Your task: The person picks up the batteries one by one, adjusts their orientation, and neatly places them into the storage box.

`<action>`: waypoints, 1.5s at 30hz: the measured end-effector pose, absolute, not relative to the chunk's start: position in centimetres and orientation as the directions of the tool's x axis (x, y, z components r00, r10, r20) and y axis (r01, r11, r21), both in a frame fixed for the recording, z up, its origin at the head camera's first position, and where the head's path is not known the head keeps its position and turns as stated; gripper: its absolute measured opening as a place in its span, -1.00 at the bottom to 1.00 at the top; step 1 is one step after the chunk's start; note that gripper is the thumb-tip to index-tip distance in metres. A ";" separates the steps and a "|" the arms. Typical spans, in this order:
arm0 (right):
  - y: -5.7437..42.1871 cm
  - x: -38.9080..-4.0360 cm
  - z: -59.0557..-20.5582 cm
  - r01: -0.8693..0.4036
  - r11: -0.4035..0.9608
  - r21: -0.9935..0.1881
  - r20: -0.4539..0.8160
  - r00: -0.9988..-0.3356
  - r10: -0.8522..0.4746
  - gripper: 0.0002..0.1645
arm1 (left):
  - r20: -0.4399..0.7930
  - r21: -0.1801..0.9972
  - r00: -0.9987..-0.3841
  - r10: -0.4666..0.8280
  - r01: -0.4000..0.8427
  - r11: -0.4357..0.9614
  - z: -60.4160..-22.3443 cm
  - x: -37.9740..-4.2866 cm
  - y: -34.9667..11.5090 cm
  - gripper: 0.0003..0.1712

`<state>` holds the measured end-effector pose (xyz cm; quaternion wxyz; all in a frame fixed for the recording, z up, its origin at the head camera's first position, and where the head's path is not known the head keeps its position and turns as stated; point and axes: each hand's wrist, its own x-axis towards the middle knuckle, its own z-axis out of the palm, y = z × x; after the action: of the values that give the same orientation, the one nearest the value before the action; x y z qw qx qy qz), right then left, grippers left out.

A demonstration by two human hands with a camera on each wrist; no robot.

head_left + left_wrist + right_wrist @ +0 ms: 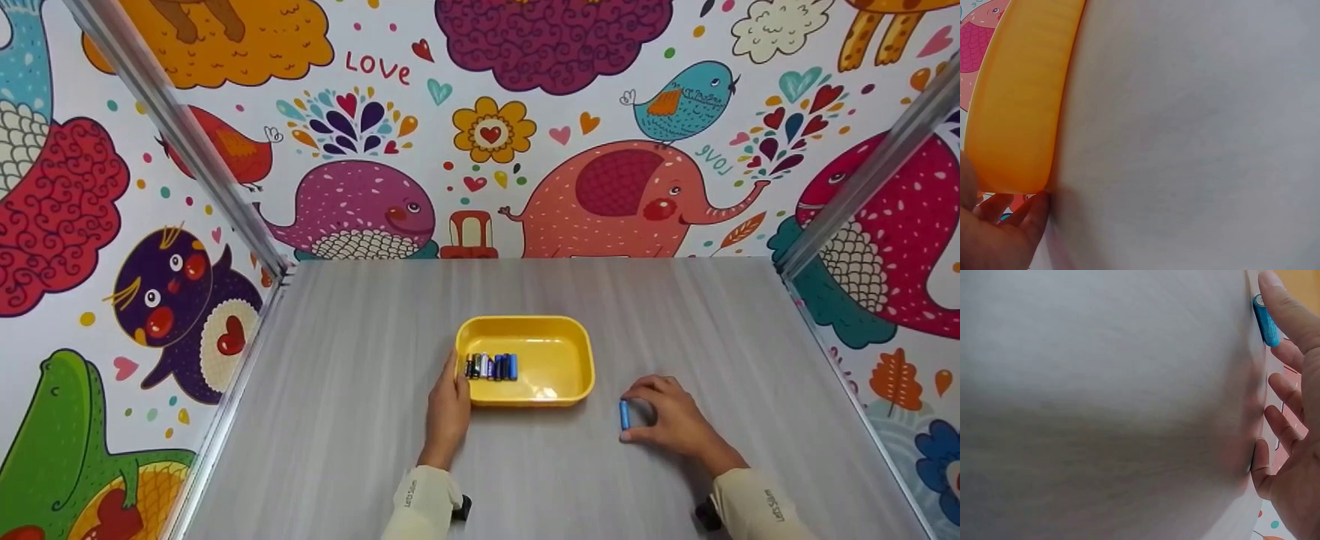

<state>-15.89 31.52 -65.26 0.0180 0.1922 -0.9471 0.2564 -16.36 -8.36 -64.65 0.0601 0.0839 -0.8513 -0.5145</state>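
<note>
A yellow plastic tray [555, 360] sits on the table, and several batteries [491, 367] in black, whitish and blue lie side by side in its left part. My left hand [448, 409] holds the tray at its left side, near the front corner. In the left wrist view, bent fingers [1036, 216] touch the end of the tray. To the right of the tray, my right hand [671, 416] pinches a light blue battery [624, 415] by its ends, between thumb and index finger. The right wrist view shows this battery [1266, 320] close to the tabletop, the other fingers loosely bent.
The grey wood-grain table [345, 360] is bordered by metal posts [847, 202] and walls with printed cartoon animals [615, 202]. Bare tabletop lies between the tray and the right hand. Both wrists wear dark straps [707, 515] beside light sleeves [757, 502].
</note>
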 end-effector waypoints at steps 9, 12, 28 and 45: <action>31.5 -15.8 -65.4 -0.413 0.781 -0.468 0.197 -0.911 -0.363 -0.33 | 0.017 0.879 -0.979 -0.202 -0.081 0.471 -64.4 -16.2 -8.3 -0.37; 31.4 -15.8 -65.3 -0.402 0.790 -0.464 0.188 -0.916 -0.355 -0.34 | 0.012 0.878 -0.980 -0.201 -0.086 0.472 -64.3 -16.2 -8.3 -0.38; 31.0 -15.8 -65.0 -0.340 0.814 -0.471 0.134 -0.940 -0.315 -0.43 | -0.021 0.879 -0.979 -0.205 -0.115 0.463 -64.4 -16.3 -8.3 -0.37; 29.0 -17.4 -62.6 -0.327 0.750 -0.575 0.209 -0.945 -0.251 -0.39 | 0.001 0.892 -0.979 -0.203 -0.091 0.443 -64.4 -16.3 -8.3 -0.38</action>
<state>-17.37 29.00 -62.59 0.0595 0.1547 -0.9335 0.3179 -16.32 -8.33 -64.45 0.0541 0.0867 -0.8476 -0.5207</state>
